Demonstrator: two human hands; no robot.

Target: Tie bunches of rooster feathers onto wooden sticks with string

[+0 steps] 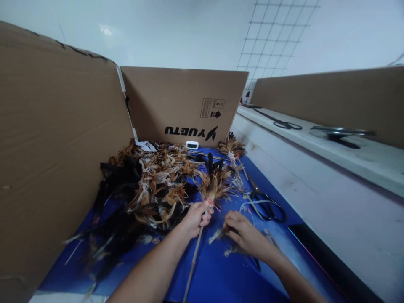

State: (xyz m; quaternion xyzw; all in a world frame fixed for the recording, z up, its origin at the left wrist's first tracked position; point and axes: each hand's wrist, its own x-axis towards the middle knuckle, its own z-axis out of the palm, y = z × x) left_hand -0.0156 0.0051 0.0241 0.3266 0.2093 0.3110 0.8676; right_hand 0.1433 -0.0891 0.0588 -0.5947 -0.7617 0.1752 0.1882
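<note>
My left hand point(199, 215) is closed around the thin stick point(195, 256) of a feather duster, just below its feathered head point(214, 185). Pink string point(211, 203) binds the brown and black feathers at the grip, and one loose end sticks out to the right. The stick runs down toward me. To the right, my right hand point(242, 232) is low over the blue table, its fingers bent and pinched on some small feathers point(217, 235). Their fluffy ends show beside and under the fingers; the fingertips are partly hidden.
A large heap of brown and black feathers point(158, 181) covers the left of the blue table point(211, 273). Black-handled scissors point(268, 206) lie right, near a black flat object point(325, 252). Cardboard panels point(176, 101) stand left and behind. Another feather bundle point(232, 147) lies far right.
</note>
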